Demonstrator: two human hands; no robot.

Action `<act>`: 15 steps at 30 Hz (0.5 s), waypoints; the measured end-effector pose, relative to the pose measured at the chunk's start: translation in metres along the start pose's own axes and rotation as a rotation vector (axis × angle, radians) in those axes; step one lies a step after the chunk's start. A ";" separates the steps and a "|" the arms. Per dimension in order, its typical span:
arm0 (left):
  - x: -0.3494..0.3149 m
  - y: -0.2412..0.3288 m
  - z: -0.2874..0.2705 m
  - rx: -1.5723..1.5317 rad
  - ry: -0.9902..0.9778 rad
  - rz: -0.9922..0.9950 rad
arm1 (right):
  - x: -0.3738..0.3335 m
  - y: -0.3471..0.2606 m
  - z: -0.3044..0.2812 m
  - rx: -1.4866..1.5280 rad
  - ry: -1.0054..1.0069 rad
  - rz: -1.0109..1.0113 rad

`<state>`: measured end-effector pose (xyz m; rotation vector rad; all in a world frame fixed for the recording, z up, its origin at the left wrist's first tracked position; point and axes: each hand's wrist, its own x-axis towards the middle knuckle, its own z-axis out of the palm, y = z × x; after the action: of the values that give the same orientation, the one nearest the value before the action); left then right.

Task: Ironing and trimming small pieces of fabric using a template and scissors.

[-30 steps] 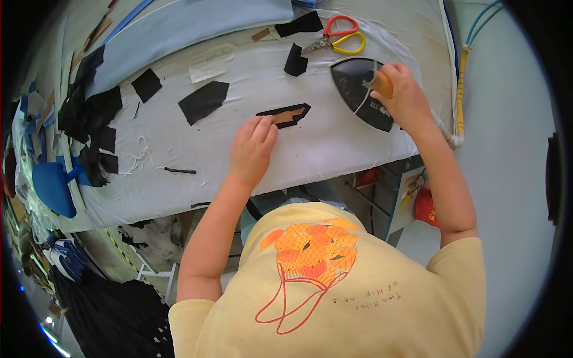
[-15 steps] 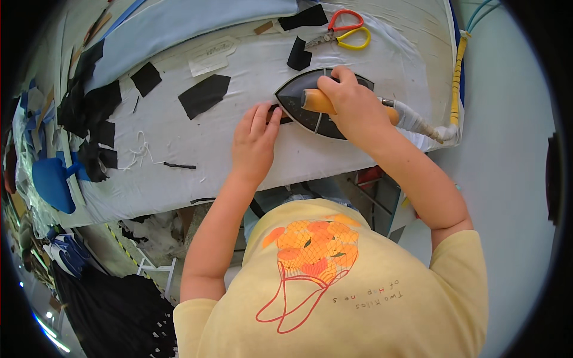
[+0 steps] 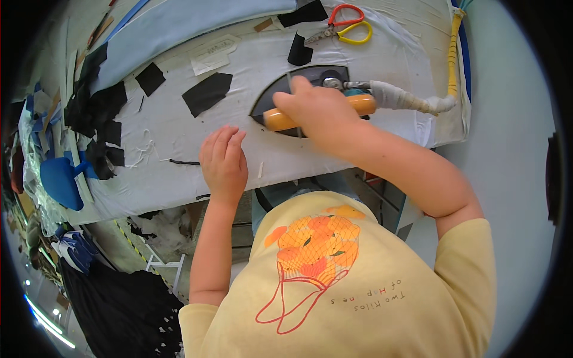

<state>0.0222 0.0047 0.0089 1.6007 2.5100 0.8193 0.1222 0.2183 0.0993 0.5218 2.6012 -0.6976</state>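
My right hand (image 3: 319, 113) is wrapped round the orange handle of an iron (image 3: 268, 98). The iron's dark soleplate body rests on the white cloth-covered table, its pointed tip toward the left. Whatever lies beneath it is hidden. To the lower left of that tip, my left hand (image 3: 224, 164) lies over the cloth with fingers stretched out, apart from the iron, and nothing shows in it. Beside its fingers is a thin black strip (image 3: 184, 161). A wrapped hose (image 3: 400, 95) runs from the iron to the right.
Red-and-yellow-handled scissors (image 3: 352, 25) lie beyond the iron, near black fabric pieces (image 3: 207, 93). A paper pattern (image 3: 212, 55) and light blue fabric (image 3: 191, 24) lie farther back. White thread (image 3: 142, 154) and a blue object (image 3: 61, 182) are on the left. A yellow-wrapped hose (image 3: 453, 56) rises at right.
The iron and my right hand have slid left, covering the spot where the black strip under my left fingers was. My left hand has drawn back to the left, away from the iron.
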 end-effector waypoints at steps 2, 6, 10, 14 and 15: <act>-0.002 -0.003 0.000 0.015 -0.014 0.021 | -0.016 0.019 -0.003 -0.035 -0.021 0.022; 0.005 -0.001 0.006 0.008 -0.055 0.036 | -0.054 0.075 0.011 -0.086 0.154 0.107; 0.025 0.021 0.030 -0.048 -0.098 0.118 | -0.082 0.117 0.012 -0.116 0.327 0.265; 0.046 0.045 0.053 -0.062 -0.148 0.235 | -0.091 0.162 0.016 -0.169 0.574 0.365; 0.048 0.047 0.056 -0.049 -0.160 0.255 | -0.090 0.161 0.017 -0.161 0.575 0.372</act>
<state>0.0568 0.0838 -0.0068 1.9128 2.1916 0.7346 0.2754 0.3161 0.0647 1.2665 2.9002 -0.2298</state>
